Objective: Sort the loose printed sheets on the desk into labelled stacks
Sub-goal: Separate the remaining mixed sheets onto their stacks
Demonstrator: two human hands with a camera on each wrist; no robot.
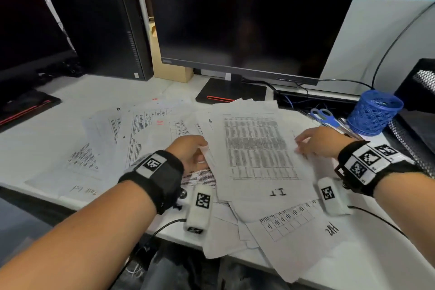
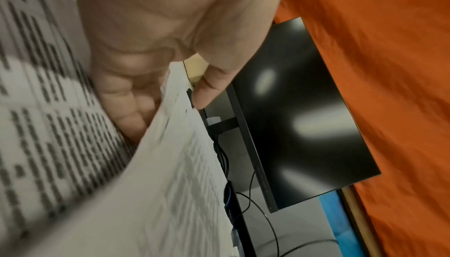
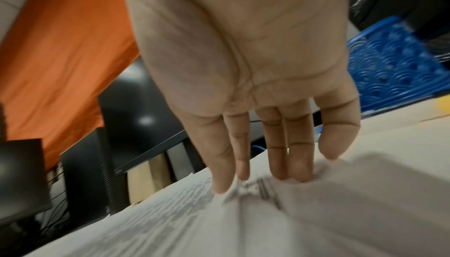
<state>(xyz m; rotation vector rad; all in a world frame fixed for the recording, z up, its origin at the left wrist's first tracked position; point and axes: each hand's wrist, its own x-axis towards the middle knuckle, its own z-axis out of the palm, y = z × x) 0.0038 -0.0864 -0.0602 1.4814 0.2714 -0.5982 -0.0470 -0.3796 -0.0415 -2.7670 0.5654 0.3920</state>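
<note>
Loose printed sheets lie spread over the white desk. On top in the middle is a sheet with a dense table, marked "I.T". My left hand pinches its left edge; in the left wrist view the thumb lies over the sheet and the fingers under it. My right hand rests straight fingertips on the sheet's right edge. A sheet marked "HR" lies nearer me, overhanging the desk edge. Left of my arm lies a "task list" sheet.
A dark monitor on its base stands behind the papers, a black computer case to its left. At right are a blue mesh pen cup, blue scissors and a black mesh tray.
</note>
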